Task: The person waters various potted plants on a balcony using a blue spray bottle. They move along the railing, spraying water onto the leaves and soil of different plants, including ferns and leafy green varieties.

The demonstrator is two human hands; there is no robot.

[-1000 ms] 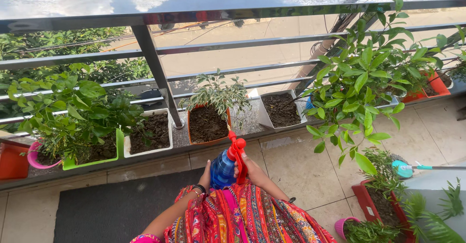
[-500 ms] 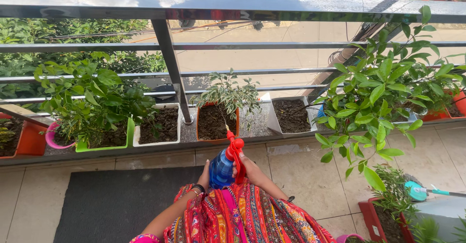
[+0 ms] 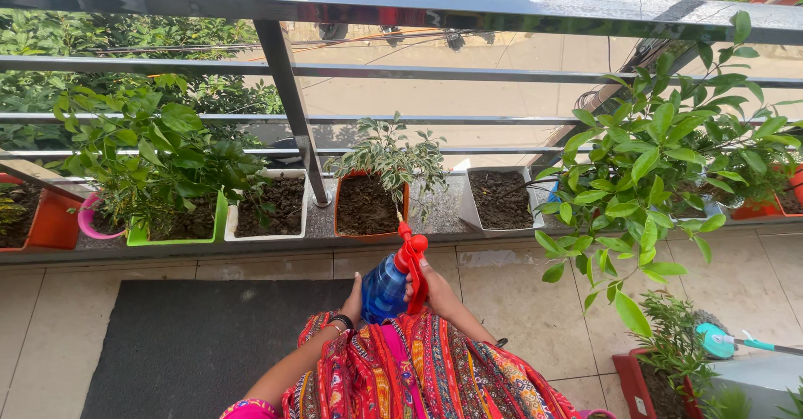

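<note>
I hold a blue spray bottle (image 3: pixel 385 287) with a red trigger head (image 3: pixel 411 254) in front of my body. My left hand (image 3: pixel 354 299) cups the bottle's left side. My right hand (image 3: pixel 437 293) grips the red trigger and neck. The nozzle points toward an orange pot (image 3: pixel 365 208) with a small variegated plant (image 3: pixel 389 155), standing on the ledge just ahead. My colourful patterned dress (image 3: pixel 418 369) fills the bottom of the view.
A steel railing (image 3: pixel 288 101) runs along the ledge. The ledge holds a white pot (image 3: pixel 269 208), a green pot (image 3: pixel 171 222), a pink pot (image 3: pixel 88 222), another white pot (image 3: pixel 500 197). A leafy bush (image 3: pixel 661 168) stands right, a dark mat (image 3: pixel 192 335) lies left.
The view has shifted slightly, and the bottle and both hands have edged forward toward the orange pot. The grip on the bottle is unchanged.
</note>
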